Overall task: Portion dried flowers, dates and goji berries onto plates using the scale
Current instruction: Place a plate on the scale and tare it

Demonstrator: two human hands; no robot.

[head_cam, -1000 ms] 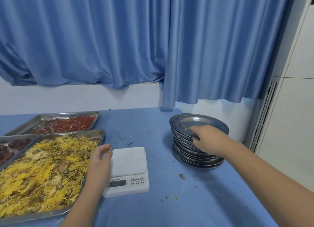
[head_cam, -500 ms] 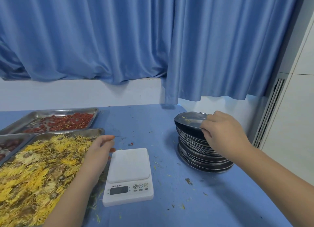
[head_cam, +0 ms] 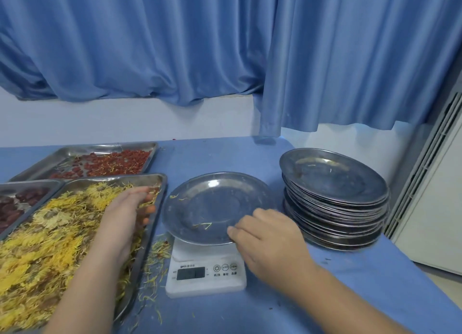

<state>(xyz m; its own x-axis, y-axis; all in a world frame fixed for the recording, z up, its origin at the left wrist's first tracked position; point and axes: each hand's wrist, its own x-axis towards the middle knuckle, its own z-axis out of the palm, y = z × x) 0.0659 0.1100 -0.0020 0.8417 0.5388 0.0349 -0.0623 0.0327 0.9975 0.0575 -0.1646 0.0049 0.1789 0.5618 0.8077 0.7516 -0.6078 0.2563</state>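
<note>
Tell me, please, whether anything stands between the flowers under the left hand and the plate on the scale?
Only the tray's raised rim, which the left hand must lift the flowers over. The plate sits on the scale just beside it; the right hand holds the plate's near edge, out of that path.

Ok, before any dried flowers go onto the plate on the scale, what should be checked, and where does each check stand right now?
1. Metal plate sits on the white scale: ok.
2. Right hand off the plate: not ok, it grips the near rim.
3. Scale display zeroed with the plate on: cannot tell, the digits are unreadable.
4. Plate clean: not ok, a few stray petals lie in it.
5. Left hand at the dried flowers: ok, its fingers are among them; whether it holds a pinch, cannot tell.
</note>
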